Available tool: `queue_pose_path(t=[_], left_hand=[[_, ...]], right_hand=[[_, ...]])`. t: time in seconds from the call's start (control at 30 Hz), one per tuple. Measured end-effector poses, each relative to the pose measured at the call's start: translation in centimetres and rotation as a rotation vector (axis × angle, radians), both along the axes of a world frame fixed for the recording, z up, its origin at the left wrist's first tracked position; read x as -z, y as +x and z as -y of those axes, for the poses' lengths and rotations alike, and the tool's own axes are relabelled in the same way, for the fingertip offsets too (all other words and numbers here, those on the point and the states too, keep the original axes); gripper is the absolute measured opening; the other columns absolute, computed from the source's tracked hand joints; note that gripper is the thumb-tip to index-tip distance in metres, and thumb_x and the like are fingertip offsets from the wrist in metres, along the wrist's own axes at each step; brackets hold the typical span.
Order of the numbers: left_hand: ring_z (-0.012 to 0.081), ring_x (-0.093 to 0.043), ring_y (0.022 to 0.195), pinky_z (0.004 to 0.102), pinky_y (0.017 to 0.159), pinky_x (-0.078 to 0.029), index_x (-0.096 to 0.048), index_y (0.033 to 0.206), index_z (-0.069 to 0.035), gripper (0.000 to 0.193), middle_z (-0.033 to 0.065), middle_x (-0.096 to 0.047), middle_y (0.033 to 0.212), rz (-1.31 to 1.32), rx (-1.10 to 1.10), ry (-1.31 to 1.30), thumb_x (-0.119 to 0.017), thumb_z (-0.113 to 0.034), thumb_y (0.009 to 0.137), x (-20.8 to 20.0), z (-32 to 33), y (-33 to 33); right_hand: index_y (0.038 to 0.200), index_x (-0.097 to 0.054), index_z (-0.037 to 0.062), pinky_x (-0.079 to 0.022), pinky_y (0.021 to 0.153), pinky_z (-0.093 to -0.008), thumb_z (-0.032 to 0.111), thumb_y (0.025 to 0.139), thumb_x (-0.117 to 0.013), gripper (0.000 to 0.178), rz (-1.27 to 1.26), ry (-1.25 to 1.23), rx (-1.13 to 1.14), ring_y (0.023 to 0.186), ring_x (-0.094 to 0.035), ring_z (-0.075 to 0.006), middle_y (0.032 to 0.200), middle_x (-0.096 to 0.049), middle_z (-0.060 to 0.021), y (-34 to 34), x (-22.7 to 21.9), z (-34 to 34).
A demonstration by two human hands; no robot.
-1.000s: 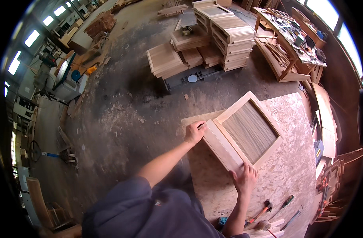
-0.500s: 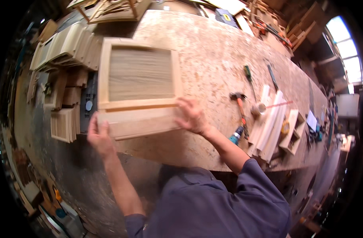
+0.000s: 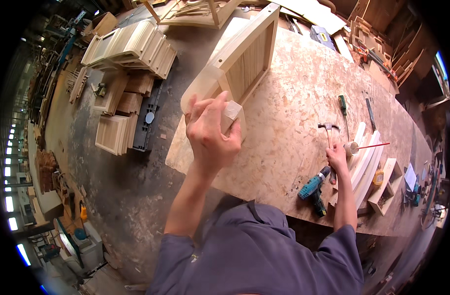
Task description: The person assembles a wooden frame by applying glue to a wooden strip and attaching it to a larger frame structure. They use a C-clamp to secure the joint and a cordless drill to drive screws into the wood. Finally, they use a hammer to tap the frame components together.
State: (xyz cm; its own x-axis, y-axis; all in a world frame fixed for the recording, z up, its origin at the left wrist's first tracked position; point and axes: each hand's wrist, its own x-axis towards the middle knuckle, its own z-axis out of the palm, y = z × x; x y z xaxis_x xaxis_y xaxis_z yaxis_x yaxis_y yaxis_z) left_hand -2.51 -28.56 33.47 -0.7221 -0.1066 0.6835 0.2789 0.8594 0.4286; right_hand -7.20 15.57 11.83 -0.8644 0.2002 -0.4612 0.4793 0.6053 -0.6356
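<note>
A pale wooden frame with an inset panel [image 3: 247,73] stands tilted up on its edge at the left side of the workbench [image 3: 279,147]. My left hand [image 3: 210,130] is wrapped round the near end of this frame, at a squared wooden end piece. To the right, my right hand [image 3: 337,156] is closed on the handle of a claw hammer [image 3: 328,127], which lies on the bench with its head pointing away from me. A teal cordless drill [image 3: 312,188] lies just left of my right forearm.
A green-handled screwdriver [image 3: 342,103], a small cup [image 3: 351,148] with a red stick, long wooden strips [image 3: 368,157], a tape measure [image 3: 378,177] and an open wooden box [image 3: 387,189] occupy the right side. Stacked wooden frames [image 3: 131,46] and panels [image 3: 112,133] stand at left.
The framed panel has turned from facing me to tilted on edge and moved right. My right hand has left it and taken hold of the hammer; my left hand keeps its grip.
</note>
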Motion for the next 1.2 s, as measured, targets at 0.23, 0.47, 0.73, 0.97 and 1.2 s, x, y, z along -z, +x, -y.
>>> queue_pose_path(t=[0.23, 0.47, 0.73, 0.97, 1.2], left_hand=[[0.0482, -0.033, 0.141, 0.054, 0.116, -0.029, -0.041, 0.146, 0.001, 0.09, 0.0318, -0.028, 0.153, -0.216, -0.095, 0.095, -0.083, -0.016, 0.067, 2.2, 0.6, 0.3], [0.0499, -0.038, 0.134, 0.0558, 0.112, -0.033, -0.028, 0.15, 0.006, 0.103, 0.0325, -0.037, 0.143, -0.216, -0.062, 0.258, -0.082, -0.02, 0.066, 4.0, 0.6, 0.1], [0.0498, -0.038, 0.132, 0.0591, 0.112, -0.032, -0.029, 0.148, 0.01, 0.101, 0.032, -0.04, 0.138, -0.225, -0.06, 0.27, -0.081, -0.019, 0.067, 4.1, 0.7, 0.0], [0.0504, -0.038, 0.132, 0.0597, 0.113, -0.032, -0.029, 0.148, 0.009, 0.101, 0.032, -0.04, 0.139, -0.238, -0.055, 0.257, -0.08, -0.024, 0.069, 4.3, 0.8, -0.1], [0.0497, -0.038, 0.132, 0.0596, 0.113, -0.032, -0.029, 0.148, 0.009, 0.1, 0.0322, -0.039, 0.138, -0.22, -0.049, 0.273, -0.08, -0.023, 0.068, 3.9, 0.6, 0.1]], right_hand=[[0.152, -0.036, 0.0062, -0.041, 0.058, -0.0256, -0.001, 0.097, -0.051, 0.058, -0.635, -0.42, -0.56, 0.062, -0.051, -0.0136, 0.085, -0.061, -0.0096, 5.6, -21.2, 12.3], [0.157, -0.035, 0.0122, -0.053, 0.068, -0.0398, -0.007, 0.091, -0.053, 0.071, -0.72, 0.025, -0.936, 0.072, -0.065, -0.0383, 0.115, -0.066, -0.0288, 6.2, -33.7, 18.3], [0.159, -0.03, 0.0163, -0.049, 0.059, -0.0472, -0.005, 0.088, -0.057, 0.079, -0.572, 0.204, -1.06, 0.059, -0.059, -0.0343, 0.077, -0.061, -0.0205, 7.2, -32.5, 21.3], [0.159, -0.03, 0.0154, -0.053, 0.058, -0.0431, -0.008, 0.09, -0.051, 0.076, -0.413, 0.174, -1.01, 0.061, -0.063, -0.0327, 0.073, -0.063, -0.0203, 8.1, -32.6, 21.0], [0.159, -0.03, 0.0222, -0.052, 0.06, -0.0404, -0.01, 0.09, -0.054, 0.08, -0.844, 0.007, -0.866, 0.064, -0.065, -0.032, 0.078, -0.065, -0.0224, 6.8, -33.4, 22.3]])
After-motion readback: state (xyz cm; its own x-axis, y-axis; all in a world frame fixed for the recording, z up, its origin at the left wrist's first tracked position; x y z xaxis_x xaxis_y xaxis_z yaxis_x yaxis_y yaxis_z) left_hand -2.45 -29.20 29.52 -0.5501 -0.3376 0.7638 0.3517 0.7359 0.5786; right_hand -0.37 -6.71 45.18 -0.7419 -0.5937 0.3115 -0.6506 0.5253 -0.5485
